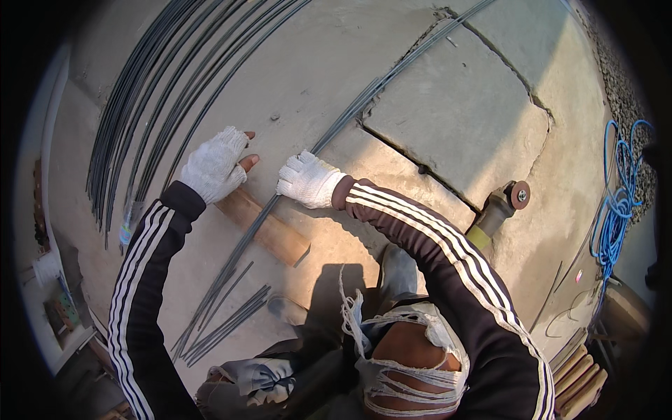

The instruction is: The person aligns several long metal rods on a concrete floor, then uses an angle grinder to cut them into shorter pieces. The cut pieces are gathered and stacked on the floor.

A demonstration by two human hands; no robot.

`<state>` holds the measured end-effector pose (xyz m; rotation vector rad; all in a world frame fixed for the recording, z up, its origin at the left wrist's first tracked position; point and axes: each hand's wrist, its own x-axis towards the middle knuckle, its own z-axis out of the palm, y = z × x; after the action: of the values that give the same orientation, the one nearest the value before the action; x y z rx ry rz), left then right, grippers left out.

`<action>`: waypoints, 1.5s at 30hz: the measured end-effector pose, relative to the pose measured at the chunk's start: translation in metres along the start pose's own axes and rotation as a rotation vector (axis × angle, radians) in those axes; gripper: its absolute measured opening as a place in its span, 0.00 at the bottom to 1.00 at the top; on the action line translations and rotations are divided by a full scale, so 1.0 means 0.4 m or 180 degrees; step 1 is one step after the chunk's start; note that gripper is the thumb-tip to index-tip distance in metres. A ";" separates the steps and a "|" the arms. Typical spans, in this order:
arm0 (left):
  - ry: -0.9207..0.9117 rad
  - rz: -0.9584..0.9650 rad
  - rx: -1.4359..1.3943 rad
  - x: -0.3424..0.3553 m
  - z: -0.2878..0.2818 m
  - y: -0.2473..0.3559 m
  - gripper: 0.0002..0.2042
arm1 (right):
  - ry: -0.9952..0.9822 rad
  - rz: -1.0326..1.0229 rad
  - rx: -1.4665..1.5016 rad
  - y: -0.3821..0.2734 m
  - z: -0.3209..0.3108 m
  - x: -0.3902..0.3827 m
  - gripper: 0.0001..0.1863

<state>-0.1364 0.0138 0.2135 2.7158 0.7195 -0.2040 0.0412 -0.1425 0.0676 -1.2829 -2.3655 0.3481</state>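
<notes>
My right hand (308, 180), in a white knit glove, is wrapped round a bundle of long thin steel rods (378, 85). The bundle runs slantwise from the far right down to the near left. It crosses a wooden block (285, 238) on the ground. My left hand (215, 166), in a similar glove with bare thumb and fingertip showing, is held left of the bundle. Its thumb and forefinger are apart, with nothing seen between them. Under and beyond that hand lies a larger spread of dark rods (129, 119).
An angle grinder (495, 213) with a reddish disc lies on the concrete to the right. Farther right is a coiled blue hose or cable (616, 203). Short rod pieces (231, 325) lie near my feet. A clear plastic bottle (127, 233) is by my left sleeve. Cracks (420, 168) split the slab.
</notes>
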 end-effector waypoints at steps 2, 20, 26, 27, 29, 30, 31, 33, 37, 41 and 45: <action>-0.0021 -0.0070 -0.0105 0.193 0.072 0.100 0.23 | -0.0127 0.0085 0.0027 0.003 -0.001 0.007 0.11; 0.0982 -0.0019 -0.0913 0.474 0.437 0.272 0.17 | -0.0716 0.0250 -0.0047 -0.013 0.012 -0.091 0.16; 0.1004 -0.0214 -0.0622 0.468 0.441 0.296 0.22 | -0.0733 0.0324 0.0074 -0.011 0.026 -0.096 0.17; 0.0944 -0.0240 -0.0608 0.469 0.440 0.298 0.22 | -0.0742 0.0341 0.0094 -0.012 0.032 -0.099 0.17; 0.0825 -0.0310 -0.0629 0.470 0.436 0.295 0.22 | -0.0785 0.0361 0.0152 -0.017 0.053 -0.096 0.18; 0.0842 -0.0280 -0.0619 0.468 0.435 0.294 0.22 | -0.0854 0.0387 0.0187 -0.016 0.065 -0.097 0.18; 0.0833 -0.0267 -0.0639 0.471 0.433 0.291 0.22 | -0.0969 0.0433 0.0242 -0.015 0.076 -0.095 0.18; 0.0847 -0.0267 -0.0697 0.471 0.433 0.286 0.20 | -0.1313 0.0563 0.0378 -0.016 0.089 -0.097 0.19; 0.0830 -0.0127 -0.0362 0.485 0.441 0.283 0.22 | -0.1334 0.0594 0.1103 0.014 0.027 -0.168 0.20; 0.0964 -0.0239 -0.0645 0.489 0.457 0.282 0.15 | 0.0285 0.1012 0.0634 0.056 -0.118 -0.348 0.22; 0.0991 -0.0253 -0.0759 0.488 0.464 0.279 0.15 | 0.0530 0.2630 0.0910 0.053 -0.129 -0.412 0.16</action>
<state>0.0781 -0.0526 0.0272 2.5169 0.8753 0.2766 0.1611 -0.2686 0.0635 -1.9848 -1.4786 0.7492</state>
